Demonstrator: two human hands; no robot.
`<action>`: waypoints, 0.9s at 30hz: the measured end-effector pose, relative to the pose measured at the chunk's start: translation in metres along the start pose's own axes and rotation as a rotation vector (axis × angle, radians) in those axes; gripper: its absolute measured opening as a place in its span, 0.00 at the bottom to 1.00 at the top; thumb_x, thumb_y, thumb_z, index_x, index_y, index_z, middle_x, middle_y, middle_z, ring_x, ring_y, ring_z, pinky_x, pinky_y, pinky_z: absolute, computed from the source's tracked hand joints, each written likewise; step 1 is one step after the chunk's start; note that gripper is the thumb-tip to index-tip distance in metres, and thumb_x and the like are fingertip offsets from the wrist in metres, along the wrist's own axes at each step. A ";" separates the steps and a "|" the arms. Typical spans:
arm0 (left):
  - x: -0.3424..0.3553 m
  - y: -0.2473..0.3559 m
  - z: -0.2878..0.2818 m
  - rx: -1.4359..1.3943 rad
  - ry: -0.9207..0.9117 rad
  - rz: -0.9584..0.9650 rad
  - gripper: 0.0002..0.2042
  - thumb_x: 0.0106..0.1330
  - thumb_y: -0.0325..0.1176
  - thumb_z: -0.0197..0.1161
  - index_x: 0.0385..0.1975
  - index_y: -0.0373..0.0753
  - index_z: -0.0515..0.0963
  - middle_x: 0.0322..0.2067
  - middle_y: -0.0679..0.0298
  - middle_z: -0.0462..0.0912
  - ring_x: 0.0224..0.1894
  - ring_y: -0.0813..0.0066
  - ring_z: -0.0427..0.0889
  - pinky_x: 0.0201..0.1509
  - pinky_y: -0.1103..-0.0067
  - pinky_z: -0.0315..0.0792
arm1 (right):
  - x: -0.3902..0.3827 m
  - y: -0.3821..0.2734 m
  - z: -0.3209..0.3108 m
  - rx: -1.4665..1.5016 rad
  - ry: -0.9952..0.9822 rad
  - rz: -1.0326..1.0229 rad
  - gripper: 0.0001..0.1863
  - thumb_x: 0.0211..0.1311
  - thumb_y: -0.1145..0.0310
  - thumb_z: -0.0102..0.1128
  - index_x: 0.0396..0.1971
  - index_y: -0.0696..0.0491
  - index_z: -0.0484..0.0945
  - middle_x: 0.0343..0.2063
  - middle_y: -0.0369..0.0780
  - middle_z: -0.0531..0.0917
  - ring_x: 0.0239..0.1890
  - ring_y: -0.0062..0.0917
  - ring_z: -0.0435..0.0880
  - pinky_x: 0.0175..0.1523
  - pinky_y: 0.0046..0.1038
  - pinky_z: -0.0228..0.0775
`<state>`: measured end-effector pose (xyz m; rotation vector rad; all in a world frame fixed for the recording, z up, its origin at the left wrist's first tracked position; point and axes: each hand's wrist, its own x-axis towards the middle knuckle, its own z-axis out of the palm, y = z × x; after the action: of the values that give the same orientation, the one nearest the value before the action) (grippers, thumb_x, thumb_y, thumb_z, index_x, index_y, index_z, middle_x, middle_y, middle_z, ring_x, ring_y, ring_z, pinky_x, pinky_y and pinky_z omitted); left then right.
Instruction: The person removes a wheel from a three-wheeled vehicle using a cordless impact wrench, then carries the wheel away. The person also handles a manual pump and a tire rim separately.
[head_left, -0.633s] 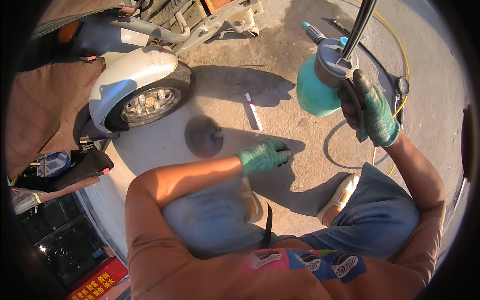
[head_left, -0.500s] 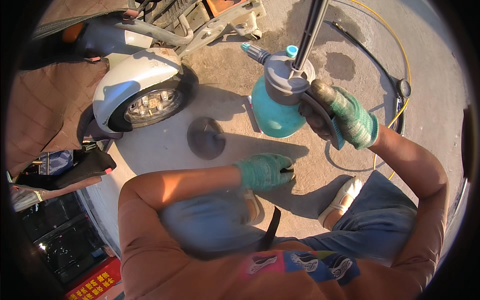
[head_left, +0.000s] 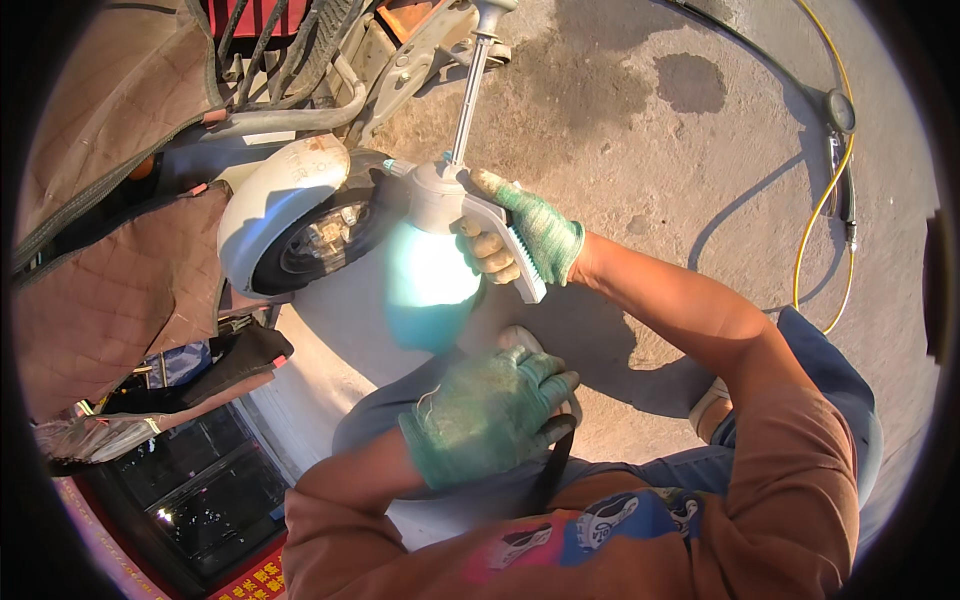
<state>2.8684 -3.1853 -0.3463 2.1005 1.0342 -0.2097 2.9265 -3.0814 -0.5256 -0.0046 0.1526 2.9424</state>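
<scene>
My right hand (head_left: 535, 235), in a green knitted glove with pale fingertips, grips the grey handle of a pump sprayer (head_left: 440, 265). The sprayer has a turquoise bottle, washed out by bright sun, and a grey head. Its pump rod (head_left: 468, 100) is drawn out upward. The nozzle (head_left: 398, 168) points left, close to the small wheel (head_left: 335, 240) under its white mudguard (head_left: 270, 200). Lower down, over my lap, my left hand (head_left: 490, 412) wears a matching glove. Its fingers are slightly bent and apart, with nothing seen in them.
Brown quilted covers (head_left: 120, 300) hang over the vehicle at left, beside its metal frame (head_left: 400, 80). A round gauge (head_left: 840, 112) on a black hose and a yellow hose (head_left: 800, 260) lie on the concrete at right. Damp patches (head_left: 690, 82) mark the ground.
The sprayer has come left and down toward the wheel in my right hand. Its rod now shows its top knob. My left hand has drawn back toward my body. The whole view has shifted.
</scene>
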 end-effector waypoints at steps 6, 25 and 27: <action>0.023 0.021 -0.025 -0.076 -0.114 -0.075 0.22 0.66 0.45 0.53 0.49 0.33 0.74 0.47 0.50 0.76 0.48 0.56 0.77 0.52 0.66 0.70 | 0.012 0.003 -0.004 -0.036 0.044 0.026 0.25 0.63 0.42 0.48 0.34 0.52 0.71 0.16 0.29 0.64 0.14 0.14 0.58 0.17 0.17 0.49; 0.011 0.017 -0.020 -0.198 -0.171 -0.026 0.22 0.65 0.43 0.54 0.52 0.33 0.71 0.50 0.51 0.74 0.49 0.57 0.75 0.52 0.65 0.71 | 0.026 -0.002 -0.017 0.001 0.017 0.050 0.20 0.64 0.49 0.48 0.33 0.53 0.70 0.17 0.31 0.65 0.15 0.16 0.60 0.18 0.19 0.50; 0.011 0.017 -0.021 -0.190 -0.176 -0.025 0.22 0.65 0.44 0.54 0.51 0.33 0.71 0.50 0.50 0.74 0.49 0.56 0.75 0.51 0.65 0.71 | 0.025 -0.004 -0.019 0.017 -0.019 0.043 0.20 0.64 0.49 0.48 0.34 0.54 0.70 0.17 0.31 0.65 0.15 0.16 0.59 0.19 0.20 0.50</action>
<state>2.8844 -3.1702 -0.3272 1.8643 0.9379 -0.2916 2.9022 -3.0750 -0.5452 0.0290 0.1767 2.9833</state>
